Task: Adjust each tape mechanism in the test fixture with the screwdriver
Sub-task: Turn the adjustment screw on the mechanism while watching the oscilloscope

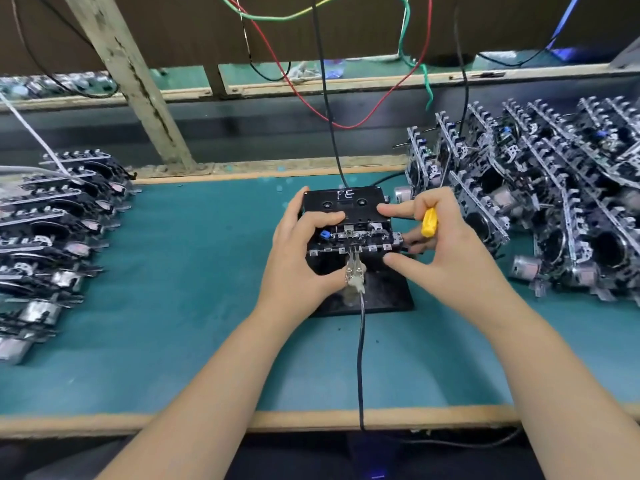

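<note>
A tape mechanism (356, 237) sits in the black test fixture (384, 296) at the middle of the bench, with a black cassette marked "FE" (346, 200) lying in it. My left hand (298, 251) holds the mechanism's left side, its forefinger on the cassette and its thumb by the metal clip connector (354, 273) at the front. My right hand (446, 244) grips the yellow-handled screwdriver (429, 222) in its curled fingers, while its forefinger touches the cassette's right edge and its thumb reaches toward the mechanism's front. The screwdriver's tip is hidden.
A row of tape mechanisms (55, 237) lies at the left on the green mat (194, 306). A larger pile of mechanisms (554, 202) fills the right. A black cable (361, 358) runs from the clip over the bench's front edge. Coloured wires (346, 126) hang behind.
</note>
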A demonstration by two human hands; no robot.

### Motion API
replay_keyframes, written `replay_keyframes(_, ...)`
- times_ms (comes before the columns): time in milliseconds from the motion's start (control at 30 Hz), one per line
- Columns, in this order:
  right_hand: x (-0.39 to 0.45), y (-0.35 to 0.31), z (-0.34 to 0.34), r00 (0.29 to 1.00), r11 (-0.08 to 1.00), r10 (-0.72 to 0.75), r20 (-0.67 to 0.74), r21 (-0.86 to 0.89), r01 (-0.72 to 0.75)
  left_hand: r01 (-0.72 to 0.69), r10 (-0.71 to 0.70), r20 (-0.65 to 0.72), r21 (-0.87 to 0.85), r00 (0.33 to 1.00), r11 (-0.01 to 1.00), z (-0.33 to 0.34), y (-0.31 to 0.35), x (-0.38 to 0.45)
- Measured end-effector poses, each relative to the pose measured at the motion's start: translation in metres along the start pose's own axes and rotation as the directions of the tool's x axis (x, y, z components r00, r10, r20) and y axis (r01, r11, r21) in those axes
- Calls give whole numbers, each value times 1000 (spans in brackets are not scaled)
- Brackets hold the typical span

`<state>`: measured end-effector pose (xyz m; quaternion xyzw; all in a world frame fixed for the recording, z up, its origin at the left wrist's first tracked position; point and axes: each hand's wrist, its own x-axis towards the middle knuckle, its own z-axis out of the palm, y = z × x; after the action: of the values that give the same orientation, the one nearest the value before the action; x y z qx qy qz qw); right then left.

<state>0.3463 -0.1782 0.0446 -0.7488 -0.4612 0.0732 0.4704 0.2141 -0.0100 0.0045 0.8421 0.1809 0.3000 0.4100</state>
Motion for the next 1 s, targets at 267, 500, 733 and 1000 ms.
replay_keyframes(267, -1, 3, -1, 1000, 998, 21, 7, 55, -21, 14, -14, 5, -2, 1000, 1000, 0, 1, -1)
replay_keyframes(500, -3, 3, -1, 999, 997, 35, 9, 71, -36, 18, -18, 10, -3, 1000, 1000, -1, 1, -1)
replay_keyframes(733, -6, 1, 2, 998, 996, 56, 10, 71, -57, 4, -4, 9, -2, 1000, 1000, -1, 1, -1)
replay_keyframes(1000, -8, -7, 1, 992, 991, 125, 30, 37, -126, -44, 43, -9, -28, 999, 999, 0, -6, -2)
